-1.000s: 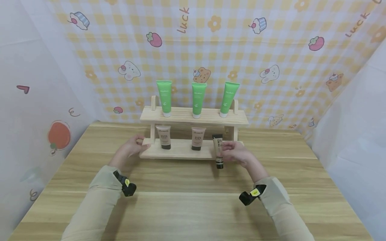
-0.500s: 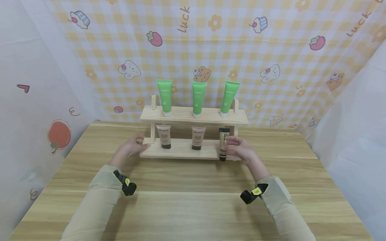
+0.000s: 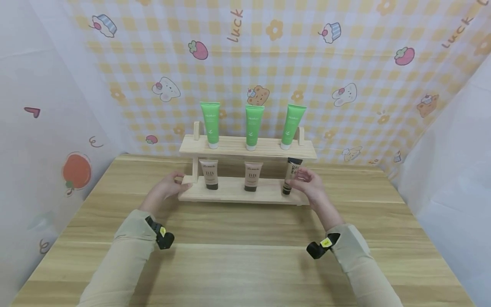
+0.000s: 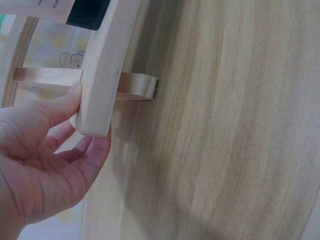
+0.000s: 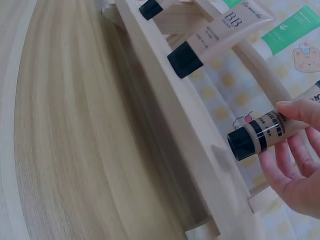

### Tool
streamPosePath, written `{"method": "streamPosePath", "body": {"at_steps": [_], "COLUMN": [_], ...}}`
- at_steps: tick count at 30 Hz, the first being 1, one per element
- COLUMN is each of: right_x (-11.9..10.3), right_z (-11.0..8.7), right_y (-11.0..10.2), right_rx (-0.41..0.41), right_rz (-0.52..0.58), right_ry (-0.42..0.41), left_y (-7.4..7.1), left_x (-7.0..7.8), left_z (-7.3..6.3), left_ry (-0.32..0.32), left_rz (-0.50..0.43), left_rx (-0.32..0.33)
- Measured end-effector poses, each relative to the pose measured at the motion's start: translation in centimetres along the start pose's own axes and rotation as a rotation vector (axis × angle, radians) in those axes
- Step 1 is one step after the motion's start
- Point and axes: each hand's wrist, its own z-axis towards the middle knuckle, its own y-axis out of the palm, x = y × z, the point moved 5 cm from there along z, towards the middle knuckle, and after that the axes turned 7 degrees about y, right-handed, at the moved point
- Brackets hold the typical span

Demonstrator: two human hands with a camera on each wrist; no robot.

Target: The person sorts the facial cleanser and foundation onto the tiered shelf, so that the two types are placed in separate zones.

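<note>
A two-tier wooden display rack (image 3: 230, 195) stands on the table. At the lower board's left end, my left hand (image 3: 164, 190) grips the wood, thumb on top and fingers underneath, as the left wrist view shows. My right hand (image 3: 313, 187) pinches a beige cosmetic tube (image 3: 290, 171) with a black cap (image 5: 242, 144) and black top edge. It is tilted, cap down, over the lower board's right end; the cap looks just off the wood. Two pinkish BB cream tubes, one left (image 3: 210, 174) and one mid-board (image 3: 253, 175), stand on their black caps.
On the upper board stand three green tubes, at left (image 3: 211, 124), middle (image 3: 253, 127) and right (image 3: 293, 126), on white caps. A checked cloth (image 3: 230, 68) hangs close behind the rack. The wooden table (image 3: 245, 273) extends in front.
My right hand has carried the beige tube right and back, from in front of the lower board's edge to over its right end. The left hand stays on the rack.
</note>
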Motion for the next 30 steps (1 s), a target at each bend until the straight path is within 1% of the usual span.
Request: {"method": "streamPosePath", "body": {"at_steps": [3, 6, 10, 17, 22, 26, 30], "right_x": [0.2, 0.4, 0.8, 1.4, 1.5, 1.7, 1.9], "right_z": [0.2, 0.2, 0.3, 0.5, 0.7, 0.7, 0.6], "right_y": [0.0, 0.0, 0.2, 0.1, 0.1, 0.2, 0.3], "right_rx": [0.020, 0.030, 0.029, 0.022, 0.000, -0.036, -0.055], "right_rz": [-0.007, 0.019, 0.056, 0.047, 0.055, 0.078, 0.061], "right_ry": [-0.014, -0.040, -0.075, -0.123, -0.127, -0.121, -0.111], "left_y": [0.0, 0.1, 0.3, 0.5, 0.5, 0.4, 0.3], "left_x": [-0.1, -0.2, -0.2, 0.0, 0.1, 0.1, -0.1], "left_z": [0.0, 0.0, 0.0, 0.0, -0.1, -0.2, -0.2], "left_ry": [-0.002, -0.007, -0.004, 0.003, 0.003, -0.003, -0.003], "left_rz": [-0.001, 0.005, 0.003, -0.006, -0.008, 0.004, -0.002], "left_rx": [-0.003, -0.013, -0.022, -0.030, -0.036, -0.034, -0.029]}}
